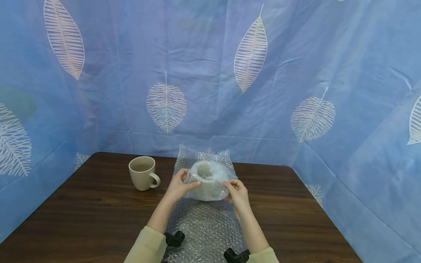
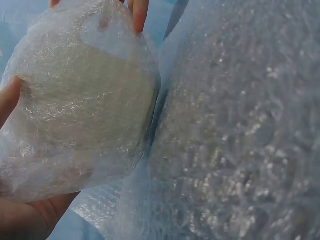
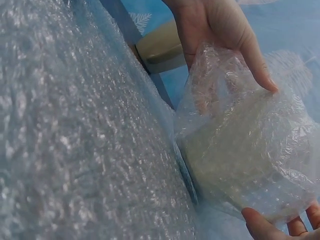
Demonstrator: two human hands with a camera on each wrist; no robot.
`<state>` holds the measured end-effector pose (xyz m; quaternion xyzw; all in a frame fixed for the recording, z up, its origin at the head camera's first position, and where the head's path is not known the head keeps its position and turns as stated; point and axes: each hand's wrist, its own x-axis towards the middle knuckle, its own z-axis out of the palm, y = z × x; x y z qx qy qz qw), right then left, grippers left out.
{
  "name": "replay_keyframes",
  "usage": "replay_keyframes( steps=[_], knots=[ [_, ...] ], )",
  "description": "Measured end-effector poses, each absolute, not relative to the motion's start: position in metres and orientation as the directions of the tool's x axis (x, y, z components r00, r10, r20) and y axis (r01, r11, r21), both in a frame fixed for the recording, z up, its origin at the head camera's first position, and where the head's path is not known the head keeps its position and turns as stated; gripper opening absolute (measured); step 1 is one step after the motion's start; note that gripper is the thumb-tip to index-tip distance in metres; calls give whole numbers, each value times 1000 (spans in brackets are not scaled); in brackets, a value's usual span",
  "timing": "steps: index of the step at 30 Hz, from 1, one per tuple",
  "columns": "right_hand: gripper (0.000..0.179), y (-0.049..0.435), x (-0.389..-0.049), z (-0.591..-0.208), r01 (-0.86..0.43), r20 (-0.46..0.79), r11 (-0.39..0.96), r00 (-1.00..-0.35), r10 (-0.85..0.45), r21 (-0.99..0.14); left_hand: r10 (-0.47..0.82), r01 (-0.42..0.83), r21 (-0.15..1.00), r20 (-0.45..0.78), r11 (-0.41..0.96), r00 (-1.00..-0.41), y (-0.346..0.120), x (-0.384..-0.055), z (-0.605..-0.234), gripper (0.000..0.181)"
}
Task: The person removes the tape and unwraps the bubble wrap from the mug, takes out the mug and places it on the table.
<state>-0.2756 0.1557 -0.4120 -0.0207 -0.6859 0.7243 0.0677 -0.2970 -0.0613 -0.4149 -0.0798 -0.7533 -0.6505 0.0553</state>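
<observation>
A pale mug point(image 1: 209, 188) wrapped in clear bubble wrap stands upright in the middle, its round mouth showing through the plastic. My left hand point(image 1: 179, 186) holds its left side, with the thumb on the near face of the wrap and the fingers behind. On the other side, my right hand point(image 1: 237, 193) pinches the wrap between thumb and fingers. Both wrist views show the covered mug point(image 2: 95, 100) between the hands. Beneath it a long sheet of bubble wrap point(image 1: 205, 230) runs toward me.
An unwrapped cream mug point(image 1: 141, 177) stands to the left, its handle turned right. The dark wooden table point(image 1: 289, 219) extends on both sides of the sheet. A blue leaf-print cloth point(image 1: 210, 109) hangs behind the table's far edge.
</observation>
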Motion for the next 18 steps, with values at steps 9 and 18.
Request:
replay_keyframes(
  steps=[9, 18],
  knots=[
    [36, 157, -276, -417, -45, 39, -46, -992, 122, -998, 75, 174, 973, 164, 149, -984, -62, -297, -422, 75],
    [40, 164, -275, -420, -41, 41, -9, -997, 63, -999, 101, 150, 974, 134, 168, -986, -62, -298, -424, 79]
  ],
)
